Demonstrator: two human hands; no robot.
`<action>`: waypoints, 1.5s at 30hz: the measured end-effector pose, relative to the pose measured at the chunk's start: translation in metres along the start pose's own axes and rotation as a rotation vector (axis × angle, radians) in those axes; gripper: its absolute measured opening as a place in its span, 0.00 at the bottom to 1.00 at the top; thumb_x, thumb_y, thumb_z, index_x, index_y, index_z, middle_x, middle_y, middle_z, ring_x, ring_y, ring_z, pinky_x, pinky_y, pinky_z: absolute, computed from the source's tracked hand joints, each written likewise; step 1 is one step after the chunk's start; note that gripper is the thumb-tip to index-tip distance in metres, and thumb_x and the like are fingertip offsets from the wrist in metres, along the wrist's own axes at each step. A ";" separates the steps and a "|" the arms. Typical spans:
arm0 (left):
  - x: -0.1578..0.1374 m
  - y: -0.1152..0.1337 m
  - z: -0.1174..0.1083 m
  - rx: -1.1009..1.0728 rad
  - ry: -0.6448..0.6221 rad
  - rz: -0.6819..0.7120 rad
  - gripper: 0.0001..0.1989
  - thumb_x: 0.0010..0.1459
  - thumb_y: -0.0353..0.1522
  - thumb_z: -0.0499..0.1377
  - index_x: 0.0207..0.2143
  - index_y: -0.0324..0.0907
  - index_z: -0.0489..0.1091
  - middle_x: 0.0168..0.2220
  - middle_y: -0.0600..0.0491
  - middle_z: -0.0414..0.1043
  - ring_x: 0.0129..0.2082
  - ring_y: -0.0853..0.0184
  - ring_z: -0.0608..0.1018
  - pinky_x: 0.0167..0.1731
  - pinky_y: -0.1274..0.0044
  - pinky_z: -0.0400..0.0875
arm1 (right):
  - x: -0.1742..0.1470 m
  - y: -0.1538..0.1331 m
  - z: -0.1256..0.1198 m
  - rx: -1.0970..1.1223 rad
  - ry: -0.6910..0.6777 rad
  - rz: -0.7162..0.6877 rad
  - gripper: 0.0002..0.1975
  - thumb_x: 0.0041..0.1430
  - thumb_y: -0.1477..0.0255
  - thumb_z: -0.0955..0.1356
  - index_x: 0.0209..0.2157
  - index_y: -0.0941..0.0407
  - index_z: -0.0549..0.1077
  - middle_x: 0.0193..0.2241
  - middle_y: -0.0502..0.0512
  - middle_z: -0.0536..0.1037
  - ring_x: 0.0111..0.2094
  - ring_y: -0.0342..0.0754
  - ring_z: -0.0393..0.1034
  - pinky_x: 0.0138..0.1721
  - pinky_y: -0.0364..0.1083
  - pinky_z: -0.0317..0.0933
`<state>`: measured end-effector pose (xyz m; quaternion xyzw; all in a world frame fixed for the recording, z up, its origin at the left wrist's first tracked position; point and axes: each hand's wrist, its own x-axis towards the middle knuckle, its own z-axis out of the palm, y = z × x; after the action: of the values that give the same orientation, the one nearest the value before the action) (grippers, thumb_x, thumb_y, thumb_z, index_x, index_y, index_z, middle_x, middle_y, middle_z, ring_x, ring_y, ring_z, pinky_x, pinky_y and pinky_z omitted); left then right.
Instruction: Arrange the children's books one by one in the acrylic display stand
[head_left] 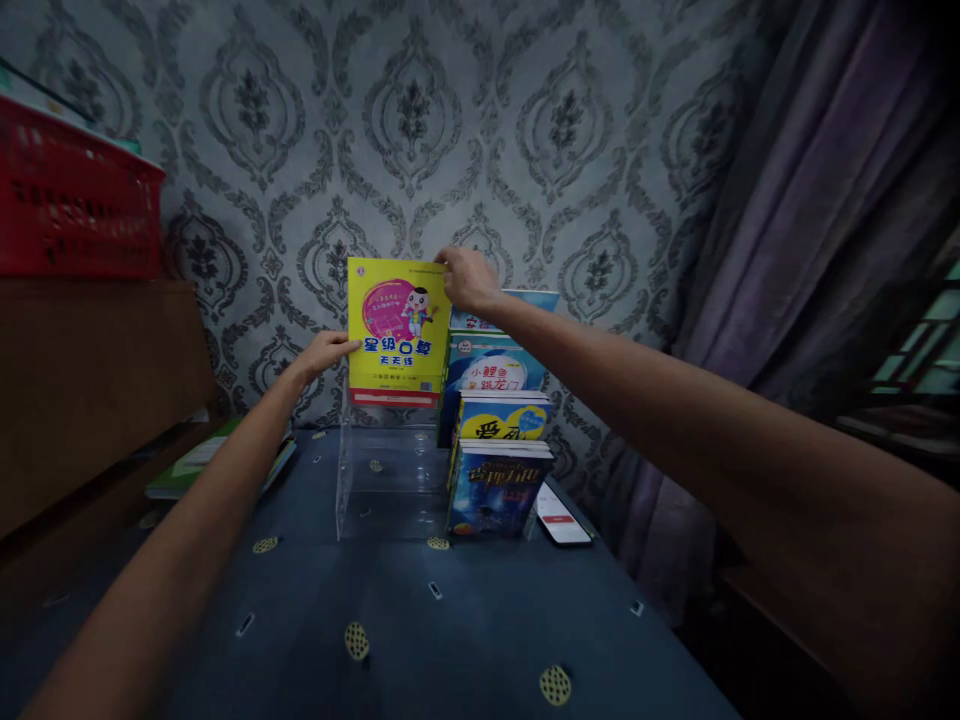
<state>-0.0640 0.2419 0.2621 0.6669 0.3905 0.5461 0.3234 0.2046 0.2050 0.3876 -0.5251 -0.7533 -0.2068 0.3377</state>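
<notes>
A yellow workbook (397,330) with a pink circle and a cartoon child stands upright at the back left of a clear tiered book rack (342,470). My left hand (330,350) grips the workbook's left edge, its thumb on the cover. At the upper right corner, my right hand (469,278) pinches the same workbook. Beside it, the rack's right half carries a blue-white book (499,365), a yellow-and-blue book (502,418) and a dark blue book (499,490) in front. Another book (536,300) at the back is partly hidden by my right hand and forearm.
A phone (562,518) lies right of the rack on the dark patterned tablecloth (420,630). Green-covered books (187,460) lie at the left, behind my forearm. A red basket (75,200) sits on a wooden cabinet (97,360). Purple curtains (735,250) hang at the right.
</notes>
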 end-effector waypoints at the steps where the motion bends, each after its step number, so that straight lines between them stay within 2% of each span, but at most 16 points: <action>1: 0.002 0.000 0.000 -0.016 0.026 0.007 0.19 0.37 0.42 0.73 0.27 0.41 0.75 0.28 0.52 0.78 0.32 0.64 0.77 0.26 0.80 0.68 | 0.000 0.001 0.000 0.002 -0.004 -0.003 0.20 0.63 0.75 0.62 0.54 0.55 0.74 0.53 0.63 0.79 0.55 0.63 0.71 0.53 0.58 0.68; 6: 0.019 0.002 0.002 -0.131 0.149 0.007 0.25 0.40 0.40 0.73 0.39 0.44 0.68 0.32 0.56 0.77 0.30 0.67 0.78 0.29 0.79 0.71 | 0.002 0.006 0.001 0.007 0.001 -0.040 0.19 0.63 0.74 0.62 0.53 0.53 0.74 0.51 0.63 0.80 0.53 0.63 0.72 0.51 0.58 0.69; 9: 0.025 0.001 0.009 -0.197 0.157 -0.023 0.29 0.42 0.39 0.73 0.45 0.44 0.67 0.32 0.55 0.78 0.30 0.65 0.79 0.31 0.74 0.75 | 0.001 0.006 0.004 -0.002 -0.010 -0.028 0.20 0.63 0.74 0.62 0.53 0.54 0.75 0.51 0.63 0.80 0.52 0.63 0.72 0.51 0.57 0.68; 15: 0.018 -0.003 0.025 -0.316 0.030 -0.066 0.19 0.41 0.35 0.72 0.36 0.37 0.75 0.31 0.46 0.82 0.32 0.56 0.83 0.35 0.68 0.80 | -0.005 0.004 0.007 0.013 -0.035 -0.064 0.18 0.65 0.72 0.62 0.52 0.55 0.76 0.50 0.62 0.80 0.53 0.63 0.72 0.53 0.57 0.67; 24: 0.000 -0.004 0.024 -0.500 -0.094 0.030 0.23 0.41 0.31 0.74 0.42 0.40 0.75 0.38 0.47 0.83 0.42 0.54 0.84 0.45 0.65 0.80 | -0.012 0.008 0.005 0.016 -0.017 -0.083 0.22 0.60 0.78 0.60 0.52 0.56 0.75 0.50 0.64 0.80 0.53 0.63 0.71 0.54 0.60 0.66; 29: -0.004 -0.002 0.026 -0.525 -0.112 0.023 0.23 0.40 0.29 0.73 0.42 0.39 0.75 0.37 0.47 0.84 0.39 0.56 0.85 0.43 0.67 0.80 | -0.015 0.005 0.005 0.002 0.004 -0.048 0.21 0.60 0.78 0.60 0.51 0.57 0.75 0.51 0.66 0.79 0.52 0.62 0.72 0.52 0.58 0.67; 32: -0.005 0.001 0.027 -0.500 -0.113 0.003 0.22 0.40 0.31 0.72 0.40 0.37 0.76 0.36 0.47 0.83 0.35 0.58 0.84 0.41 0.68 0.80 | -0.016 0.003 0.003 0.001 -0.017 -0.031 0.20 0.59 0.77 0.61 0.50 0.57 0.75 0.48 0.66 0.80 0.50 0.63 0.73 0.50 0.58 0.67; 36: -0.005 0.002 0.029 -0.493 -0.082 0.015 0.22 0.44 0.34 0.73 0.42 0.36 0.76 0.36 0.45 0.83 0.36 0.58 0.84 0.41 0.69 0.79 | -0.016 0.003 0.001 0.008 -0.013 -0.048 0.19 0.58 0.77 0.62 0.49 0.57 0.76 0.49 0.65 0.80 0.51 0.64 0.73 0.50 0.58 0.66; 41: 0.003 -0.002 0.035 -0.454 0.020 0.008 0.22 0.48 0.41 0.72 0.41 0.37 0.76 0.35 0.45 0.83 0.36 0.57 0.84 0.41 0.69 0.80 | -0.019 0.003 0.002 0.003 -0.031 -0.061 0.21 0.59 0.78 0.61 0.51 0.56 0.75 0.50 0.65 0.80 0.51 0.63 0.73 0.52 0.58 0.66; 45: 0.008 -0.004 0.040 -0.430 0.080 -0.004 0.20 0.50 0.41 0.71 0.40 0.37 0.76 0.34 0.47 0.83 0.34 0.58 0.84 0.39 0.69 0.80 | -0.022 0.004 0.007 0.000 -0.026 -0.056 0.21 0.61 0.76 0.61 0.53 0.56 0.74 0.49 0.64 0.80 0.51 0.65 0.73 0.51 0.60 0.66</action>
<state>-0.0252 0.2507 0.2543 0.5595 0.2788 0.6422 0.4436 0.2111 0.1969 0.3670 -0.5066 -0.7718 -0.2094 0.3221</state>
